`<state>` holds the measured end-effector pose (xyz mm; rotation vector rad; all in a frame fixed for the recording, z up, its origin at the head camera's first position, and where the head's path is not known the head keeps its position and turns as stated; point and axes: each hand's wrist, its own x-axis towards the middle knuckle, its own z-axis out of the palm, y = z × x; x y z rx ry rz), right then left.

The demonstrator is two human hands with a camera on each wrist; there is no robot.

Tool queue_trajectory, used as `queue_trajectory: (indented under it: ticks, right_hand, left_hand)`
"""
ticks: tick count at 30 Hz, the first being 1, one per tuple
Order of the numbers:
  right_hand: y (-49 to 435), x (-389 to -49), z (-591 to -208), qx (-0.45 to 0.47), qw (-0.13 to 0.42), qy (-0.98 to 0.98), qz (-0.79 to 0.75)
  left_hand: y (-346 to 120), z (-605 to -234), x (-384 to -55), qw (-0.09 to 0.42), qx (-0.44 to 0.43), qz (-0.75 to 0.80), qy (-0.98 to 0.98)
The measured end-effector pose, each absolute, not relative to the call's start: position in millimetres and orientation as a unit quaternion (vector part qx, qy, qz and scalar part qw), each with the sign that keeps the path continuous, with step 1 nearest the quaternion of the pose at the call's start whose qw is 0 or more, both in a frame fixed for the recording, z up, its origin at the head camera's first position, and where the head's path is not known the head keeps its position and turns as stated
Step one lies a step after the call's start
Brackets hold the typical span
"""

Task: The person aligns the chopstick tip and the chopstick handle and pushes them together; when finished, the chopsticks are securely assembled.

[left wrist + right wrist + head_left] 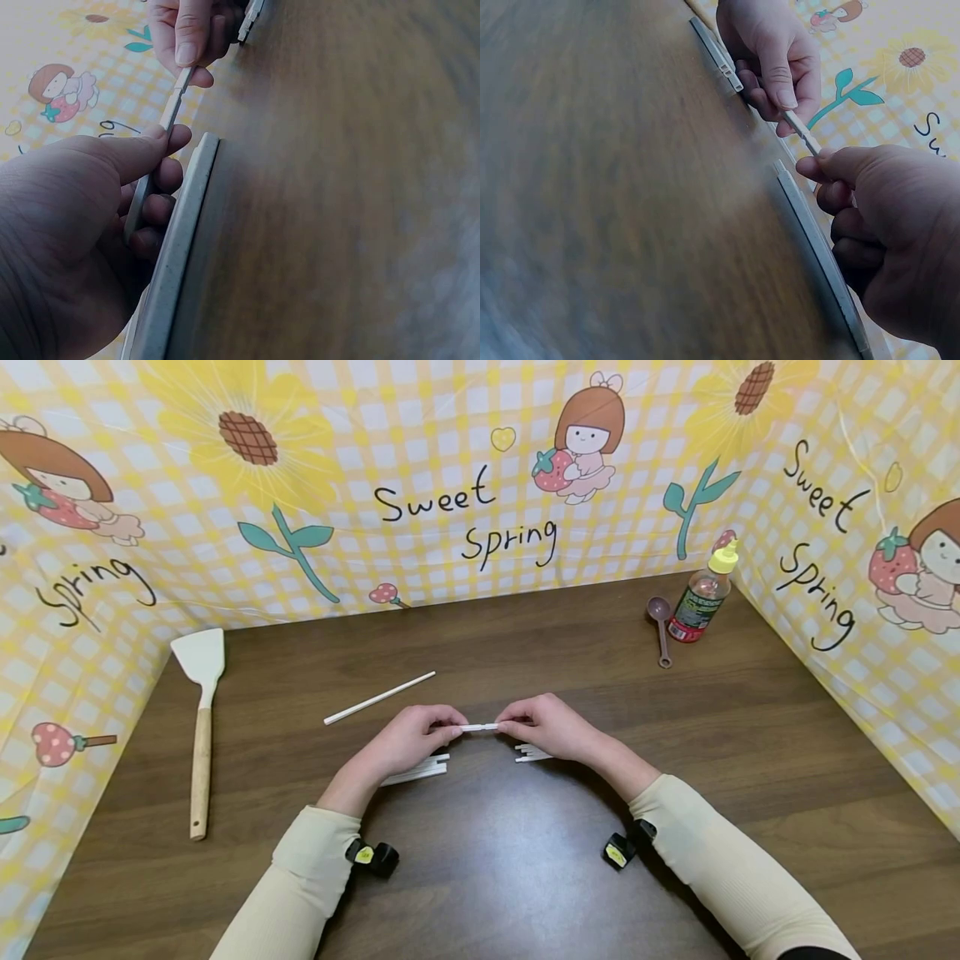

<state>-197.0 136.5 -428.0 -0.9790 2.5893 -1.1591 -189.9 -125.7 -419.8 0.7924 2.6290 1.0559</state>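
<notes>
Between the fingertips of both hands a slim white chopstick (480, 727) is held level above the table, with a notched joint near its middle. My left hand (416, 735) pinches one end between thumb and fingers; my right hand (551, 727) pinches the other. In the left wrist view the chopstick (172, 109) runs back under the left fingers. White stick pieces (431, 768) lie beside the left hand, partly covered by it. More white stick pieces (529, 753) lie below the right hand, also partly hidden.
Behind the left hand lies a long white stick (378, 697). A white spatula (201, 727) with a wooden handle is at the left. At the back right are a brown measuring spoon (661, 627) and a yellow-capped bottle (700, 602). Patterned cloth (435, 552) encloses the table's back and sides.
</notes>
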Motion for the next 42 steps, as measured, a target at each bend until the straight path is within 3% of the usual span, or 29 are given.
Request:
queue_trajectory:
  ticks: [42]
  right_hand:
    - [133.7, -192.7, -423.9, -0.329, 0.070, 0.863, -0.377]
  left_hand:
    - [-123.3, -420.1, -188.6, 0.096, 0.277, 0.351, 0.889]
